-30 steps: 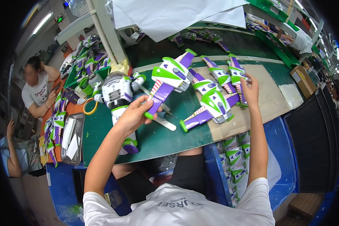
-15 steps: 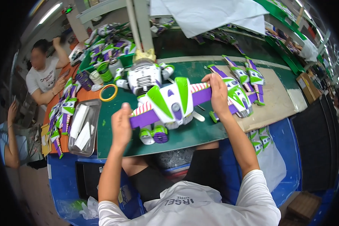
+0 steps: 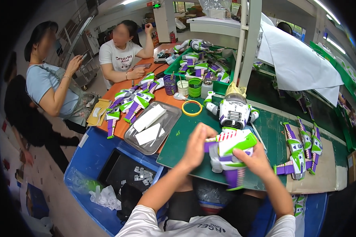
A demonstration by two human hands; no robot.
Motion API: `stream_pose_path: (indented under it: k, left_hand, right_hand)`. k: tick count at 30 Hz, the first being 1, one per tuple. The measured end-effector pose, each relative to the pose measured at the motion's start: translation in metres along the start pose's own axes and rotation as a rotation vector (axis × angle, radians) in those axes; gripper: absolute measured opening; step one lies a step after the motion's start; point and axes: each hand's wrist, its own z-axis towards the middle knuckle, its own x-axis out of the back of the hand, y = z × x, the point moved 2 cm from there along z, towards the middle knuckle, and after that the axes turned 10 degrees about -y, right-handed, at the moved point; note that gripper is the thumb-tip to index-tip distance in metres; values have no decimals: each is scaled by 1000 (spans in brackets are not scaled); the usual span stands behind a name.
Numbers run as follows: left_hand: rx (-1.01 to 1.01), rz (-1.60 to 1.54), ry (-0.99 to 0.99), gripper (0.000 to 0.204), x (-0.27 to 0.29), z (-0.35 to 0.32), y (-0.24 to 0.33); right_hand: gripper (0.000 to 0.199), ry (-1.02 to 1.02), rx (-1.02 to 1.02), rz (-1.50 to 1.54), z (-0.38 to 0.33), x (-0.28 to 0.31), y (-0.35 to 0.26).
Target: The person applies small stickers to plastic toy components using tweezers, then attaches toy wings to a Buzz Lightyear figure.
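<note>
From the head camera, both hands are up over the near edge of the green counter (image 3: 186, 146), and they hold 1 toy wing pack (image 3: 229, 152) between them, a white, green and purple piece with red and white stripes on top. The left hand (image 3: 196, 146) is pressed flat against the left end of the wing pack, with its fingers (image 3: 203, 132) curled over the top edge, grasping it. The right hand (image 3: 255, 158) grips the right side, and its fingers (image 3: 241, 155) are wrapped across the front of the green part, clenched on it. The wing pack sits right between the 2 hands, so neither hand is nearer. Its long side runs from upper left down to lower right, with a purple tip poking out low. Just behind it, farther from the person, stands a white toy spaceman body (image 3: 234, 112) with a clear helmet, facing the person, close to the wing pack but I cannot tell if they touch. A yellow tape ring (image 3: 192, 108) lies to the left of the toy body. A metal tray (image 3: 168, 118) with white cards lies at the left. More loose wings (image 3: 300, 152) lie on a tan mat (image 3: 328, 173) at the right. Nothing stands between the wing pack and the toy body. 2 other people are at the orange table (image 3: 118, 130) far left.
</note>
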Motion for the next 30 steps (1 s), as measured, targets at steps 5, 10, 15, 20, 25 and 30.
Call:
stream_pose_path:
  k: [5, 10, 15, 20, 25, 30]
  left_hand:
    - [74, -512, 21, 63, -24, -4, -13]
    - [185, -694, 157, 65, -38, -34, -30]
    - [221, -581, 297, 26, -27, 6, -32]
    - [107, -767, 608, 27, -30, 64, -90]
    - [292, -576, 513, 44, -38, 75, -120]
    - [254, -829, 492, 47, 2, 85, -155]
  right_hand:
    - [32, 242, 132, 170, -2, -13, 31]
    - [31, 579, 326, 377, 4, 2, 29]
    - [46, 74, 173, -500, 26, 18, 27]
    - [60, 354, 139, -772, 113, 54, 31]
    - [45, 411, 179, -1017, 144, 78, 52]
    - [39, 422, 282, -1142, 138, 55, 57]
